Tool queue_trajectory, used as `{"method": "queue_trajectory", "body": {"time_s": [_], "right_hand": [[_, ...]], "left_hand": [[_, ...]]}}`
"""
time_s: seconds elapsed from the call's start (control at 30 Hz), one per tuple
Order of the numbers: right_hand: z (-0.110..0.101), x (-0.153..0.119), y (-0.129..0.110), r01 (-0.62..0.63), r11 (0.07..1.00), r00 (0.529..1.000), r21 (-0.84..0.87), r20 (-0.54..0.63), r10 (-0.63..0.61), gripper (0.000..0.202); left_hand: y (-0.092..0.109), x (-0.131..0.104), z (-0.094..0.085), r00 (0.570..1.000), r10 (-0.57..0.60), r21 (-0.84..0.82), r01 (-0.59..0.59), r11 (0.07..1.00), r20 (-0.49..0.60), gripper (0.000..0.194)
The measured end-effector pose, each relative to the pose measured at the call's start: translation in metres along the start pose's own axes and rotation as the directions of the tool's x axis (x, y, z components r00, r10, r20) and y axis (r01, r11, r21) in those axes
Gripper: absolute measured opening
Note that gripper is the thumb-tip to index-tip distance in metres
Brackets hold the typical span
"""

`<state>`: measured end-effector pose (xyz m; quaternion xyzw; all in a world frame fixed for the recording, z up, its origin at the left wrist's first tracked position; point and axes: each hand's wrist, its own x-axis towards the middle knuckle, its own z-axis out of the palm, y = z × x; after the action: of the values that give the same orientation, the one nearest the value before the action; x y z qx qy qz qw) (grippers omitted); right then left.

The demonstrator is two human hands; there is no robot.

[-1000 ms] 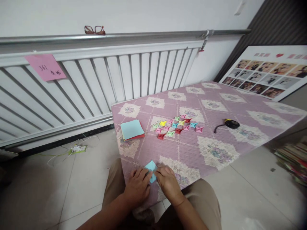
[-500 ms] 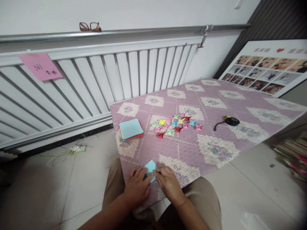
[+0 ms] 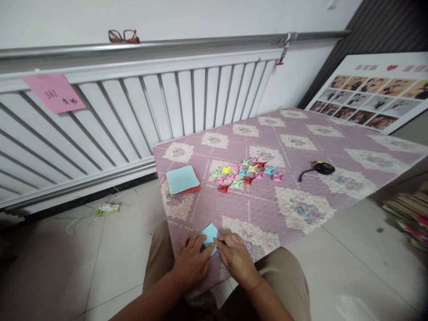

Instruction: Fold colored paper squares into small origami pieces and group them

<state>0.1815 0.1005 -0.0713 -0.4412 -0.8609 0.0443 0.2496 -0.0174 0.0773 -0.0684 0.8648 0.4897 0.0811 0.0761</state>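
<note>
A light blue sheet of origami paper (image 3: 210, 230) lies near the table's front edge, one corner pointing away from me. My left hand (image 3: 192, 260) holds its left side, thumb on the paper and fingers curled by the edge. From the right, my right hand (image 3: 236, 257) pinches the paper close to my left thumb. The fingers partly cover the near part of the sheet. Beyond my left hand sits a stack of coloured paper (image 3: 182, 180), light blue on top. Several small folded paper pieces (image 3: 248, 180) in pink, red, green, yellow and blue are grouped mid-table.
A black tape measure (image 3: 323, 168) with a strap lies on the flowered tablecloth (image 3: 264, 203) to the right. Behind the table runs a white radiator (image 3: 197, 96); glasses (image 3: 124, 36) rest on its pipe. A photo board (image 3: 371, 96) leans at the far right.
</note>
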Motion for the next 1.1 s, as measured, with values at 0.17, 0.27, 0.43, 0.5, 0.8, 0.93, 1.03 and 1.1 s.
{"method": "queue_trajectory", "body": {"time_s": [0.17, 0.27, 0.43, 0.5, 0.8, 0.93, 1.03, 1.1], "right_hand": [[0.004, -0.008, 0.003, -0.044, 0.999, 0.999, 0.005, -0.014, 0.044, 0.034], [0.007, -0.014, 0.004, -0.082, 0.997, 0.996, -0.004, -0.033, 0.082, 0.032], [0.008, -0.016, 0.003, -0.116, 0.993, 0.992, -0.026, -0.051, 0.115, 0.031], [0.008, -0.016, 0.002, -0.120, 0.992, 0.992, -0.037, -0.056, 0.117, 0.031], [0.012, -0.015, -0.016, -0.148, 0.982, 0.989, -0.114, 0.008, 0.150, 0.032], [0.019, -0.018, -0.028, -0.085, 0.994, 0.986, -0.064, 0.139, 0.093, 0.044], [0.021, -0.024, -0.028, -0.105, 0.992, 0.965, -0.066, 0.234, 0.118, 0.053], [0.021, -0.027, -0.025, -0.126, 0.988, 0.949, -0.088, 0.278, 0.146, 0.058]], "left_hand": [[-0.001, 0.000, 0.002, 1.000, 0.009, -0.007, -0.009, 1.000, 0.003, 0.044], [-0.001, 0.000, 0.003, 1.000, 0.009, -0.002, -0.009, 1.000, 0.000, 0.044], [0.000, -0.001, 0.005, 1.000, 0.012, 0.003, -0.012, 1.000, -0.013, 0.044], [0.000, -0.002, 0.006, 1.000, 0.011, -0.001, -0.011, 1.000, -0.021, 0.043], [0.000, -0.005, 0.007, 1.000, 0.012, 0.015, -0.013, 1.000, 0.021, 0.041], [0.000, -0.006, 0.006, 1.000, 0.013, 0.041, -0.013, 0.999, 0.007, 0.040], [-0.003, -0.008, 0.008, 0.999, 0.046, 0.057, -0.046, 0.997, 0.009, 0.043], [-0.005, -0.011, 0.010, 0.998, 0.062, 0.060, -0.063, 0.996, 0.012, 0.046]]}}
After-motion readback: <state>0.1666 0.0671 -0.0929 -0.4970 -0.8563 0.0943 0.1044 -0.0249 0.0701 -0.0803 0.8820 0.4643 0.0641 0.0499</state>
